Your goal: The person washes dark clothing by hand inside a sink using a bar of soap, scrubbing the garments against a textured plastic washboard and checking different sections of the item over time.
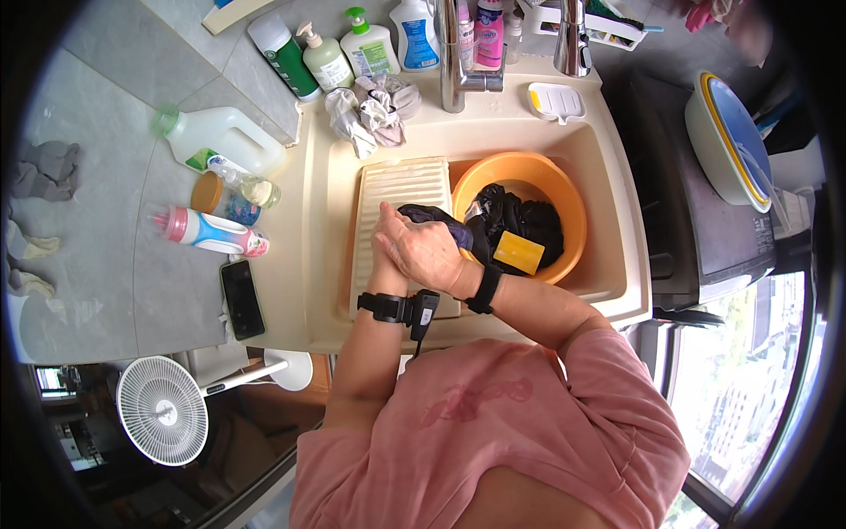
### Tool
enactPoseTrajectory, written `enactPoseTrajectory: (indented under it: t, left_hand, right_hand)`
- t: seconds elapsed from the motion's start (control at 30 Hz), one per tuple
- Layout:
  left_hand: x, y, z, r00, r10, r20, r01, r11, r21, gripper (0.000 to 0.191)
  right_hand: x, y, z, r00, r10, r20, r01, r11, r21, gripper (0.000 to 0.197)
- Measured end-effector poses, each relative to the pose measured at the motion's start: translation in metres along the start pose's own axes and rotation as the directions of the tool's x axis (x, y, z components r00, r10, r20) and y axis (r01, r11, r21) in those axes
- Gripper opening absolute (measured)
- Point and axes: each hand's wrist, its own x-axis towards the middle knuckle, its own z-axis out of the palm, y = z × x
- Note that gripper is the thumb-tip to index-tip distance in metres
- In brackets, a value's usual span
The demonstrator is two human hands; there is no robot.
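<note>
Over the ribbed washboard point(404, 182) in the sink, my two hands press together around a dark wet cloth point(433, 215). My right hand point(433, 254) lies on top, its fingers across my left hand point(388, 248), which is partly hidden. The dark cloth pokes out above my right hand and trails towards an orange basin point(575, 225). Black wet fabric point(512, 218) lies in that basin, with a yellow soap bar point(519, 252) on it. How far each hand's fingers wrap the cloth is partly hidden.
Crumpled light socks point(377, 112) lie at the sink's back left, near pump bottles point(370, 49) and the chrome faucet point(453, 59). A soap dish point(556, 101) sits at back right. On the left ledge are a large jug point(221, 139), smaller bottles and a phone point(242, 299).
</note>
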Motion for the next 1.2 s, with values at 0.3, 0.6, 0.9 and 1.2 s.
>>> enactPoseTrajectory:
  t: [0.3,0.6,0.9,1.2]
  left_hand:
    - [-0.01,0.034,0.081,0.914,-0.143,-0.378,0.268,0.915,0.301,0.032]
    - [0.001,0.027,0.081,0.892,-0.128,-0.433,0.152,0.988,0.022,0.028]
    - [0.0,0.019,0.097,0.855,-0.114,-0.505,0.164,0.985,0.055,0.036]
    - [-0.009,0.029,0.07,0.878,-0.139,-0.457,0.275,0.93,0.246,0.038]
  right_hand:
    - [0.017,0.071,-0.006,0.906,0.411,0.098,-0.423,0.88,0.215,0.028]
    - [0.01,0.032,-0.027,0.952,0.258,0.165,-0.306,0.835,0.458,0.024]
    - [0.02,0.032,-0.001,0.965,0.262,0.0,-0.26,0.957,-0.13,0.031]
    - [0.017,0.041,0.004,0.965,0.256,0.061,-0.247,0.961,-0.129,0.029]
